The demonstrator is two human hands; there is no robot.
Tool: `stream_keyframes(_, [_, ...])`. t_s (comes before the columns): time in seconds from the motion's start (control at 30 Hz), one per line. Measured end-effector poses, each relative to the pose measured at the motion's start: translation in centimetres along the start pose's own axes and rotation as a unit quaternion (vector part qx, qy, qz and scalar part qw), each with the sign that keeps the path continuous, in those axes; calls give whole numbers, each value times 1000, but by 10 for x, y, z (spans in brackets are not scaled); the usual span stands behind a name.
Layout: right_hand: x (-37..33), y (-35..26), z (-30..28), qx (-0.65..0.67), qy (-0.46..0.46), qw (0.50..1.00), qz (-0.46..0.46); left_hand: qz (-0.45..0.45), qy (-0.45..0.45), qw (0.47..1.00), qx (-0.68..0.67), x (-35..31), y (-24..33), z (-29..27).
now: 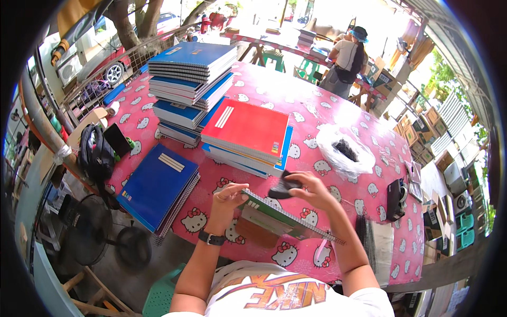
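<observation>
Green notebook (282, 214)? Steady that corner pinched in curled left hand (228, 196); lightly guide black item (281, 188) gripped in half-curled right hand (312, 187).

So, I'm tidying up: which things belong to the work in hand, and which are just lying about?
Probably the work:
- green notebook at left hand
- black object, kind unclear, at right hand
- red-topped notebook stack
- dark blue notebooks

Probably just lying about:
- black backpack
- black pouch

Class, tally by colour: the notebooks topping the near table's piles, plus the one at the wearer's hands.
Blue notebooks: 2
Red notebook: 1
Green notebook: 1
Total: 4
</observation>
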State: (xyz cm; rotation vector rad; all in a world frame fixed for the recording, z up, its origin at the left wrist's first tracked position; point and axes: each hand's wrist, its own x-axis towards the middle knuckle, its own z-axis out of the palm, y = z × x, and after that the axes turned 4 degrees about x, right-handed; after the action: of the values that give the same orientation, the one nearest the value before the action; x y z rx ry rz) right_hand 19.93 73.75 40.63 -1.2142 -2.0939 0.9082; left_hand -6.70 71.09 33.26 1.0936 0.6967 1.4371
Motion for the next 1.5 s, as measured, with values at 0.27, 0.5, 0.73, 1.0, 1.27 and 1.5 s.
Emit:
stream_keyframes(0.27, [-48,-106,6,4,97,994,-53,18,-118,991,66,0,50,70])
stream_keyframes(0.5, [-46,-115,19,6,116,988,-103,119,-151,980,48,-8,47,70])
stream_keyframes(0.73, [-43,-115,27,-93,87,979,-160,117,-125,978,116,-16,47,62])
stream_keyframes(1.0, [-35,-132,18,-179,144,964,-136,197,40,919,339,-12,65,45])
stream_keyframes(1.27, [-74,-43,-36,9,390,921,21,129,504,765,379,-9,145,-211])
stream_keyframes(1.5, [-28,-21,32,-96,213,969,-82,-81,523,605,595,-53,74,-329])
